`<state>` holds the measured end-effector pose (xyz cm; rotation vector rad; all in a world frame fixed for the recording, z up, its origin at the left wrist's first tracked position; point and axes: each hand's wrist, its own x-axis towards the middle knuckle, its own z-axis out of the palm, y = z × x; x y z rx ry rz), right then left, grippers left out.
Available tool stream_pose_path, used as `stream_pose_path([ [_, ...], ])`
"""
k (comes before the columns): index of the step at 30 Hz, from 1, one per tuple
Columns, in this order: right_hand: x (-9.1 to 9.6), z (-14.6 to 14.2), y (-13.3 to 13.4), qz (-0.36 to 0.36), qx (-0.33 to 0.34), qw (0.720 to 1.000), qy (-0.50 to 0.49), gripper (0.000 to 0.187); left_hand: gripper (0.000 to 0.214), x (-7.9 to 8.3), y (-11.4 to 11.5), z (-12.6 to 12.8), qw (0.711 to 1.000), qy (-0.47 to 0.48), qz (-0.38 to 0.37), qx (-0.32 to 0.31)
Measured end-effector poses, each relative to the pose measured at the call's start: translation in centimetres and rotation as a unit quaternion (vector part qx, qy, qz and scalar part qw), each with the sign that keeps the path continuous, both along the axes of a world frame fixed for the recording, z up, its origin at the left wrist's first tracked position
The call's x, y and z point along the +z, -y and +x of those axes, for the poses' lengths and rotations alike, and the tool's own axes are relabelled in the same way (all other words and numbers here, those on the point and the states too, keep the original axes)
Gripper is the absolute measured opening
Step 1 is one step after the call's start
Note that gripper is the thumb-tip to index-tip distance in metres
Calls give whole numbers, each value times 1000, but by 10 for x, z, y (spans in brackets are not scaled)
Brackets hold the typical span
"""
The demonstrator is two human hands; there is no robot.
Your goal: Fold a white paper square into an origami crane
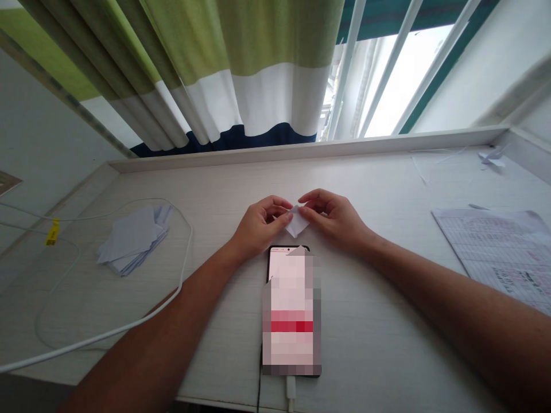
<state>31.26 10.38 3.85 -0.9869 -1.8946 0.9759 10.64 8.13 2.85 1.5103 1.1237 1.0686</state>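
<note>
Pinched the small white paper (296, 225) with left hand (261, 225) and right hand (333, 218), both half-curled, with thumbs pressed on it; held it between far and near edges of the desk (379, 189), just beyond the phone (291, 304).

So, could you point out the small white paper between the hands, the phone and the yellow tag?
Small white paper (296, 225): head view, middle of its face.
Phone (291, 312): head view, middle of its pixelated screen.
Yellow tag (52, 232): head view, middle of the tag.
</note>
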Motion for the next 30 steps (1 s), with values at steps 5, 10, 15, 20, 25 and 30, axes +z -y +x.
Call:
stream_pose_path([
  [5,1,3,4,232,44,969,77,11,19,-1,-3,1,996,33,-11,77],
  [10,-3,7,0,368,97,905,193,16,22,5,-3,-3,998,16,-15,63],
  [15,-4,7,-2,353,117,913,167,13,23,1,-5,-5,999,43,6,-5],
  [20,-3,5,0,350,94,925,114,9,35,0,-6,-6,996,55,-6,-63],
  [25,-3,6,3,363,61,924,103,10,45,2,-5,-9,993,62,-21,-95],
  [30,-3,4,5,384,42,916,105,8,47,1,-4,-12,993,43,-35,-105],
])
